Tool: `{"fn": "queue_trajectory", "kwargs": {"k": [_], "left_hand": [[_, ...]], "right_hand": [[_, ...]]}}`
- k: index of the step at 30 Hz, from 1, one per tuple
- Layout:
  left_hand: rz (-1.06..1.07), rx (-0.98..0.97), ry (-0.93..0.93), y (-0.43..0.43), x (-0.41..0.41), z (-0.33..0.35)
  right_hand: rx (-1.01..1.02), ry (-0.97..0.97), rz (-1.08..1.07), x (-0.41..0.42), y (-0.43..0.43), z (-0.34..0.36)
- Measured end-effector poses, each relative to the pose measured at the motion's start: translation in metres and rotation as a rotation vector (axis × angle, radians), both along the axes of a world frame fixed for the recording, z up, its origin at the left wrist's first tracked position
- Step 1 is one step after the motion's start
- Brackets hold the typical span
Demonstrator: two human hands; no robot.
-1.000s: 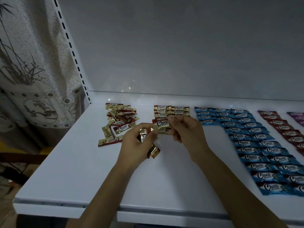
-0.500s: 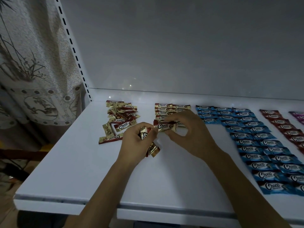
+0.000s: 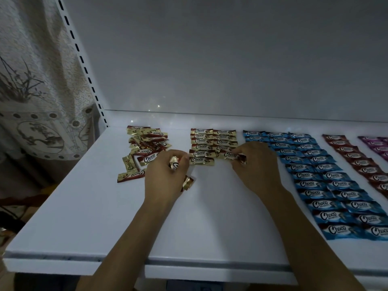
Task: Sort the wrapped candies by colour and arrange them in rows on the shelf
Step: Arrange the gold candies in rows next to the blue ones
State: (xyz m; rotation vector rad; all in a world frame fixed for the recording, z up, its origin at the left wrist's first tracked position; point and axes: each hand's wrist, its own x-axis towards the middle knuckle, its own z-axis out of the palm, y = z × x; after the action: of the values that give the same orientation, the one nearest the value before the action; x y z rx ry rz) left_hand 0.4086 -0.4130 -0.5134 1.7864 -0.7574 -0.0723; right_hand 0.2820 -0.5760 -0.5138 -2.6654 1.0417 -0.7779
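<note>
Now we pinch gold candy (image 3: 227,155) in right hand (image 3: 256,169), long axis left-right, at near end of gold rows (image 3: 201,141), right column; left hand (image 3: 165,177) clutches spare candies (image 3: 187,182), loose pile (image 3: 144,143) just left.

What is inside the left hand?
The left hand grips gold-wrapped candies: one shiny end shows at its top, and another sticks out at its lower edge. How many it holds is hidden by the hand itself.
</note>
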Motion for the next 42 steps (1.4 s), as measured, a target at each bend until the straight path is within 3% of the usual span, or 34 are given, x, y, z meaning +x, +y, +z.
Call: {"fn": "queue_trajectory", "kwargs": {"k": [4, 7, 22, 24, 27, 29, 31, 34, 39, 42], "left_hand": [[-0.004, 0.258, -0.228, -0.007, -0.005, -0.001], [-0.011, 0.36, -0.299, -0.009, -0.005, -0.001], [-0.037, 0.396, -0.304, -0.007, -0.005, -0.003], [-0.064, 0.31, -0.289, -0.007, -0.004, -0.006], [-0.129, 0.007, -0.137, -0.004, -0.002, -0.008], [-0.144, -0.131, -0.004, 0.0, -0.002, -0.006], [-0.114, -0.228, 0.079, 0.001, 0.001, -0.004], [-0.108, -0.273, 0.146, 0.002, 0.003, -0.002], [0.019, -0.317, 0.299, 0.001, 0.007, 0.002], [0.027, -0.337, 0.359, -0.001, 0.004, 0.006]], "right_hand": [[0.018, 0.044, 0.021, 0.005, 0.004, 0.0], [0.029, 0.069, 0.027, 0.007, 0.006, -0.002], [0.016, -0.035, 0.108, 0.008, 0.009, -0.013], [0.001, -0.036, 0.112, 0.006, 0.007, -0.013], [0.02, -0.169, 0.134, 0.01, 0.013, -0.01], [0.203, -0.339, 0.21, 0.012, 0.027, 0.0], [0.527, -0.399, 0.331, 0.017, 0.05, 0.013], [0.823, -0.361, 0.496, 0.024, 0.078, 0.018], [0.953, -0.402, 0.54, 0.027, 0.082, 0.019], [0.906, -0.431, 0.512, 0.026, 0.078, 0.017]]}}
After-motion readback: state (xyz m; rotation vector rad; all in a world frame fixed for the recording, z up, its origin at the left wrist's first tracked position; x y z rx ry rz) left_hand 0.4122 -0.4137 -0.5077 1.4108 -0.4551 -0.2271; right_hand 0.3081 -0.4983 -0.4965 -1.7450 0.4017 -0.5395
